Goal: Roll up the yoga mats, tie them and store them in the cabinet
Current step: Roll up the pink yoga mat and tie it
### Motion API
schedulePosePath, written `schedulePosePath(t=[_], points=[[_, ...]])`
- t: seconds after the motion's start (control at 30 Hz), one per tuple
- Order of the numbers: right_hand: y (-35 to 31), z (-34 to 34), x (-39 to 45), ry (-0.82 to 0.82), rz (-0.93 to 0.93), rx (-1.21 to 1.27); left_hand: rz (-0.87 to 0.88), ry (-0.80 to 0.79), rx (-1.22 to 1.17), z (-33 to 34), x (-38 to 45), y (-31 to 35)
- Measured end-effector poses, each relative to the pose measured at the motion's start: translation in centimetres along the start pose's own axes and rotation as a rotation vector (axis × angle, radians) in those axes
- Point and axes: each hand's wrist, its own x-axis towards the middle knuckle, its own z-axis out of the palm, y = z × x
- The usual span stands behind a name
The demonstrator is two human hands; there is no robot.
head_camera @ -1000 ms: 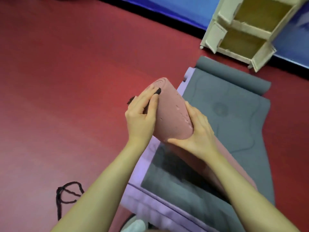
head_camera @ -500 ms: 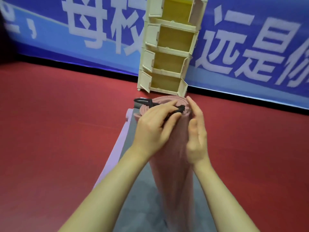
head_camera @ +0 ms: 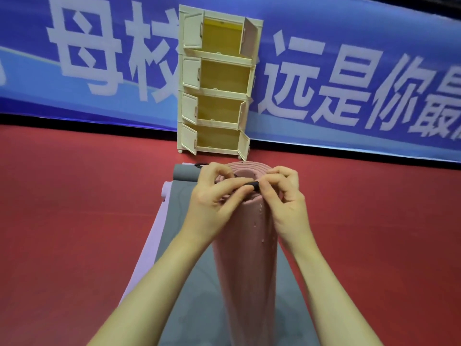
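Head view: left hand (head_camera: 214,198) pinches black strap (head_camera: 245,185) at rim of upright pink mat roll (head_camera: 247,258), centre frame; right hand (head_camera: 284,196) pinches strap's end. Foam looks light, squashy, springy; grip mid-roll. Cabinet (head_camera: 217,81) at 12 o'clock.

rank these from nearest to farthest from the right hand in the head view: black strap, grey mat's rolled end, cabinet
1. black strap: pinched by the right hand at the pink roll's top.
2. grey mat's rolled end: left, on the floor beyond the left hand.
3. cabinet: farthest, against the banner.
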Motion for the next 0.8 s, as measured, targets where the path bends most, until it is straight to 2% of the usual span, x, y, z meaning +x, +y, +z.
schedulePosePath(t=[0.13, 0.2, 0.27, 0.33, 0.43, 0.53, 0.6, 0.73, 0.8], points=[[-0.6, 0.6, -0.1, 0.04, -0.034, -0.043, -0.162, 0.055, 0.026, -0.3, -0.4, 0.0], [-0.6, 0.9, -0.4, 0.086, -0.058, -0.057, -0.343, 0.118, 0.014, -0.6, -0.8, 0.0], [-0.5, 1.0, -0.4, 0.116, -0.067, -0.047, -0.585, 0.171, -0.105, -0.9, -0.9, 0.5], [-0.4, 1.3, -0.3, 0.123, -0.065, -0.019, -0.725, 0.183, -0.17, -0.9, -0.6, 0.6], [-0.9, 2.0, 0.2, 0.205, 0.012, 0.016, -0.799, 0.157, -0.171, -0.7, -0.1, 0.5], [-1.4, 2.7, 0.9, 0.284, 0.05, -0.055, -0.821, 0.128, -0.194, -0.6, 0.0, 0.4], [-1.4, 2.8, 0.9, 0.258, 0.062, -0.105, -0.822, 0.133, -0.238, -0.5, 0.0, 0.5], [-1.1, 2.4, 0.6, 0.104, 0.17, -0.11, -0.782, 0.134, -0.296, -0.1, 0.2, 0.9], [-1.3, 2.6, 0.8, 0.066, 0.143, -0.098, -0.763, 0.17, -0.322, 0.1, 0.3, 1.1]])
